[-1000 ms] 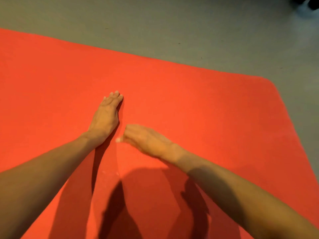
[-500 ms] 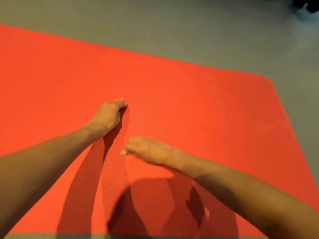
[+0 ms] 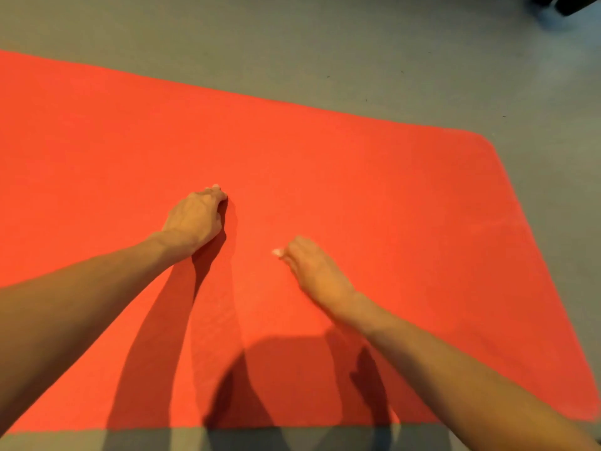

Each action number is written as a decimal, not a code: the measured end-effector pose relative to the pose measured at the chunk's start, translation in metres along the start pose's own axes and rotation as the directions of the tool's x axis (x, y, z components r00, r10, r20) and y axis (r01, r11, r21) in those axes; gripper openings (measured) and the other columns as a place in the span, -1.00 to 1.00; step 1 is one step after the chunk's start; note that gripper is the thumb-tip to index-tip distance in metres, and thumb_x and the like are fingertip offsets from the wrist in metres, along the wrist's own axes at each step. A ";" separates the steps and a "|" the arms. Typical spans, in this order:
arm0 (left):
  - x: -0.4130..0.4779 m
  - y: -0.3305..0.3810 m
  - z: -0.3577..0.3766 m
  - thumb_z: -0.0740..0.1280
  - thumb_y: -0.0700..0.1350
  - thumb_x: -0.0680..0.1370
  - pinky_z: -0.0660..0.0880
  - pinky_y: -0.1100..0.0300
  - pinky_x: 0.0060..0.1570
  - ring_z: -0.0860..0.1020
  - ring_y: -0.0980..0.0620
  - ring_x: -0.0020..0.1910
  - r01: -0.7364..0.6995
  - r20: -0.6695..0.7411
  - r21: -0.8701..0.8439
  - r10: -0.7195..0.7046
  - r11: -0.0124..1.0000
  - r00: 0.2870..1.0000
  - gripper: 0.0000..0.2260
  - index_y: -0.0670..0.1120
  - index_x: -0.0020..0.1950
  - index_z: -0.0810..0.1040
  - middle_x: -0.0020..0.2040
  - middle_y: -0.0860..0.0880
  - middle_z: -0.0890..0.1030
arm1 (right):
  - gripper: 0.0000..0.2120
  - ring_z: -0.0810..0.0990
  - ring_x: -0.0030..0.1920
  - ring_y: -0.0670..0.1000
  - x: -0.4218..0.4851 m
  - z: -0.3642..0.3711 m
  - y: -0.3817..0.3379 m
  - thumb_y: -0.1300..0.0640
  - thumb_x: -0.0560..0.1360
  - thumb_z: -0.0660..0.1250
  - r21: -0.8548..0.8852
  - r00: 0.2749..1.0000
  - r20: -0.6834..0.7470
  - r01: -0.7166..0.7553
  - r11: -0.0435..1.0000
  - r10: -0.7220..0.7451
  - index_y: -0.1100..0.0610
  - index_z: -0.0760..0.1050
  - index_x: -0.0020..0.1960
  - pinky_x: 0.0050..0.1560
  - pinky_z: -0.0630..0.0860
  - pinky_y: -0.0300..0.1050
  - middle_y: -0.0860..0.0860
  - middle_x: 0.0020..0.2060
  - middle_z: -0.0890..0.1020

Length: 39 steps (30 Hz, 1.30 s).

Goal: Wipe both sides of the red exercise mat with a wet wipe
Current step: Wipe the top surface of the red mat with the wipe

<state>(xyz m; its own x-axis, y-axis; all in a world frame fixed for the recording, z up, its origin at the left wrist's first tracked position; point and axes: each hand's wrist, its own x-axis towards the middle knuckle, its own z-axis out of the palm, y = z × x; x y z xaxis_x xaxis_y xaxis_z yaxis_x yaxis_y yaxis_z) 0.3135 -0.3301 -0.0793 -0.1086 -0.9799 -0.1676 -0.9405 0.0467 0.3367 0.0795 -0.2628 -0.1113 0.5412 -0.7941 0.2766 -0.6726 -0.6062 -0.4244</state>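
A plain grey floor (image 3: 325,43) fills the far part of the view and shows again as a narrow strip along the near edge, with a dark, blurred object (image 3: 569,3) in the far right corner that cannot be made out. Spread flat on this floor is the large red exercise mat (image 3: 374,196), which covers most of the scene; its rounded far right corner lies on the right and its near edge runs just above the near strip of floor. Two bare forearms reach over the mat from the near side and cast dark shadows on it. The left hand (image 3: 196,216) rests on the middle of the mat, its fingers curled under so that the tips press on the red surface; it holds nothing visible. The right hand (image 3: 313,271) lies near it, to its right and nearer, palm down, its fingers close together and nearly straight. They press on a small white wet wipe (image 3: 276,252), of which only a corner shows beyond the fingertips.
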 end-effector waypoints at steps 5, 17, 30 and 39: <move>-0.001 0.009 0.000 0.19 -0.30 0.51 0.39 -0.08 0.23 0.37 -0.24 0.35 0.001 0.046 0.079 -0.004 0.997 0.999 -0.60 -0.26 0.36 0.38 0.45 -0.21 0.31 | -0.83 0.48 -0.06 0.22 -0.019 -0.064 0.088 0.20 0.57 0.23 -0.037 0.688 -0.340 -0.691 0.722 0.641 0.33 0.46 -0.07 -0.06 0.27 -0.01 0.27 -0.12 0.52; -0.005 0.047 0.027 0.25 -0.33 0.43 0.25 -0.06 0.36 0.31 -0.22 0.41 -0.188 -0.003 0.033 0.189 0.982 0.982 -0.51 -0.26 0.37 0.38 0.46 -0.23 0.31 | -0.81 0.37 -0.22 0.03 -0.056 -0.024 -0.001 0.32 0.46 0.36 -0.098 0.959 -0.159 -0.251 0.963 0.234 0.12 0.38 -0.10 -0.13 0.32 -0.06 0.08 -0.29 0.48; -0.009 0.071 0.047 0.26 -0.40 0.36 0.24 -0.09 0.37 0.31 -0.24 0.40 -0.247 -0.069 -0.007 0.246 0.969 0.967 -0.49 -0.28 0.32 0.43 0.42 -0.26 0.35 | -0.76 0.48 -0.16 -0.07 -0.072 -0.001 -0.071 0.11 0.62 0.06 -0.161 0.954 -0.028 -0.300 0.940 0.300 0.05 0.51 -0.03 -0.12 0.42 -0.20 -0.03 -0.22 0.53; -0.016 0.098 0.062 0.27 -0.39 0.34 0.25 -0.09 0.39 0.33 -0.23 0.40 -0.335 -0.033 -0.016 0.334 0.942 0.942 -0.49 -0.28 0.31 0.44 0.41 -0.27 0.37 | -0.85 0.48 -0.20 0.25 -0.173 -0.109 0.086 0.27 0.55 0.25 -0.126 0.527 -0.447 -0.837 0.532 0.723 0.27 0.40 -0.19 -0.16 0.24 0.03 0.23 -0.26 0.48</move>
<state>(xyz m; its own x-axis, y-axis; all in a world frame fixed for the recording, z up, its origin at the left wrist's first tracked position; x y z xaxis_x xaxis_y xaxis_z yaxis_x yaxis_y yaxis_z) 0.2029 -0.2976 -0.1004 -0.4061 -0.9137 -0.0145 -0.8445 0.3692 0.3879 -0.1268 -0.1822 -0.1018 -0.4268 -0.8761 0.2241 -0.8746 0.3370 -0.3485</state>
